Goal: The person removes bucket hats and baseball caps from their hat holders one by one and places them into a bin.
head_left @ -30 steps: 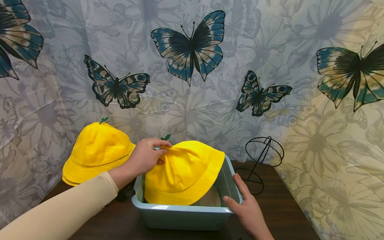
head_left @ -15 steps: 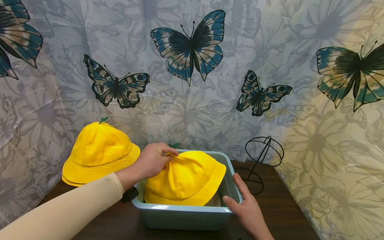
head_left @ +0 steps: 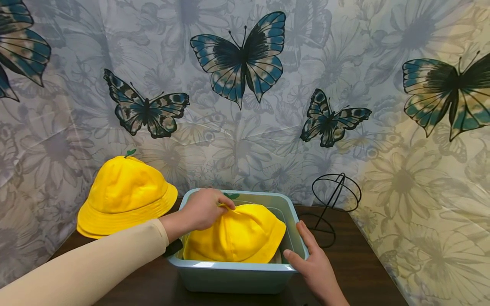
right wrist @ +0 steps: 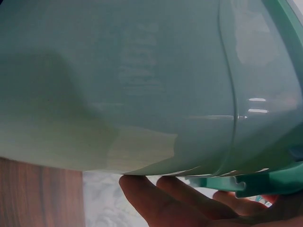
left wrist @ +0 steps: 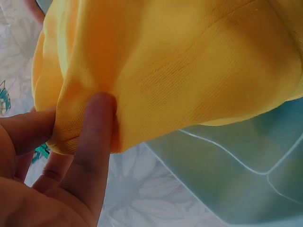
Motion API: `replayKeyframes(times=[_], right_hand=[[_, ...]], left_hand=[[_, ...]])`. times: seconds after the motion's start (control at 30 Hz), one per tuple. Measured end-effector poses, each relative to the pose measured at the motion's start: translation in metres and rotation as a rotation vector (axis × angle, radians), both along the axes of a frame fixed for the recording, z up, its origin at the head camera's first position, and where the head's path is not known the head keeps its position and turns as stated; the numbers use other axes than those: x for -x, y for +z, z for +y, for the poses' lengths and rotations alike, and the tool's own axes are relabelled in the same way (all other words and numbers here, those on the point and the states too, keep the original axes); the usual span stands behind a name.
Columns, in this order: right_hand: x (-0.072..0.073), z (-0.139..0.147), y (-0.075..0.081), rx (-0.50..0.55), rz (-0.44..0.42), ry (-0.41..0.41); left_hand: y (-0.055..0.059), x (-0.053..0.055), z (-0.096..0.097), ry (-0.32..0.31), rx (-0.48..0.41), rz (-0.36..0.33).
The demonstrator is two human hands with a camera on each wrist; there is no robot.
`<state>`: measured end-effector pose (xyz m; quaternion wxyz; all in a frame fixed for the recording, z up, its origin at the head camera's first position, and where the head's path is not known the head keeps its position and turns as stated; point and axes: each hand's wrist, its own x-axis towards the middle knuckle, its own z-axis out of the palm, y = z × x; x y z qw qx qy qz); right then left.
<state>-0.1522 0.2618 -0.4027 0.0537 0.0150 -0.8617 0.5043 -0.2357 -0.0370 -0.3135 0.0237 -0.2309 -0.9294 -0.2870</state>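
Yellow fabric of the hat (head_left: 249, 236) is pinched by the left hand (head_left: 206, 208); the right hand (head_left: 315, 261) touches the tub (head_left: 237, 278), fingers straight

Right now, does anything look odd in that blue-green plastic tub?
No spill or damage shows. Only the yellow fabric bucket hat in the tub looks askew, puckered where the left hand pinches its top.
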Motion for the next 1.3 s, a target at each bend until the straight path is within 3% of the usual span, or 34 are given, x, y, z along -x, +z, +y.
replayKeyframes(times=[0.37, 0.6, 1.1, 1.3], right_hand=[[0.001, -0.002, 0.0, 0.012, 0.021, 0.008], [0.0, -0.001, -0.001, 0.02, 0.031, 0.017], [0.0, -0.001, -0.001, 0.037, 0.029, 0.018], [0.0, -0.001, -0.002, 0.05, 0.018, 0.018]], left_hand=[[0.0, 0.0, 0.008, -0.076, 0.048, -0.06], [0.002, -0.001, 0.005, -0.146, 0.033, -0.151], [0.014, -0.004, -0.007, -0.173, -0.029, -0.216], [0.016, -0.006, -0.015, -0.134, -0.076, -0.237]])
